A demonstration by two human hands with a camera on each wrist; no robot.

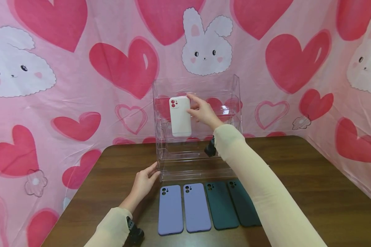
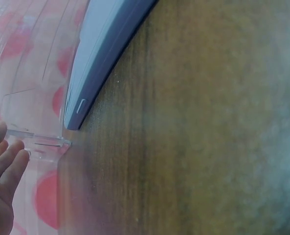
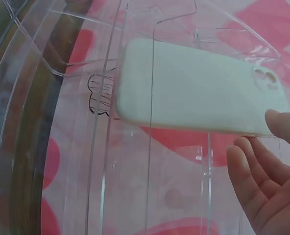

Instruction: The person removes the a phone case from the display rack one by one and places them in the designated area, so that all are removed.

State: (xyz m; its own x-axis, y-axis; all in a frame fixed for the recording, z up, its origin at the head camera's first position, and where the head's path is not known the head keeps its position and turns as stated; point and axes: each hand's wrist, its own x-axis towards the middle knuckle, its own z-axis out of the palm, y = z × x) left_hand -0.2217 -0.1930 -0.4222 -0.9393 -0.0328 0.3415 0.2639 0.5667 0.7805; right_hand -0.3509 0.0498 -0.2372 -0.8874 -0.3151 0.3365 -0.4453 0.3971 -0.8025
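Note:
A white phone case (image 1: 180, 120) stands upright at the left of a tier of the clear plastic rack (image 1: 185, 158), its camera cutout at upper left. My right hand (image 1: 203, 111) is at its right edge, index fingertip by the top corner and thumb alongside. In the right wrist view, fingertips (image 3: 277, 120) overlap the corner of the white case (image 3: 193, 90); the fingers are spread, not wrapped round it. Low on the rack's left side, my left hand (image 1: 143, 183) touches the front corner with extended fingers and thumb.
Two lilac phone cases (image 1: 170, 210) and two dark green phone cases (image 1: 221, 206) lie in a row on the brown wooden table (image 1: 296, 178), in front of the rack. My right forearm covers part of the rightmost one. A pink cloth (image 1: 167, 61) with hearts and rabbits hangs behind.

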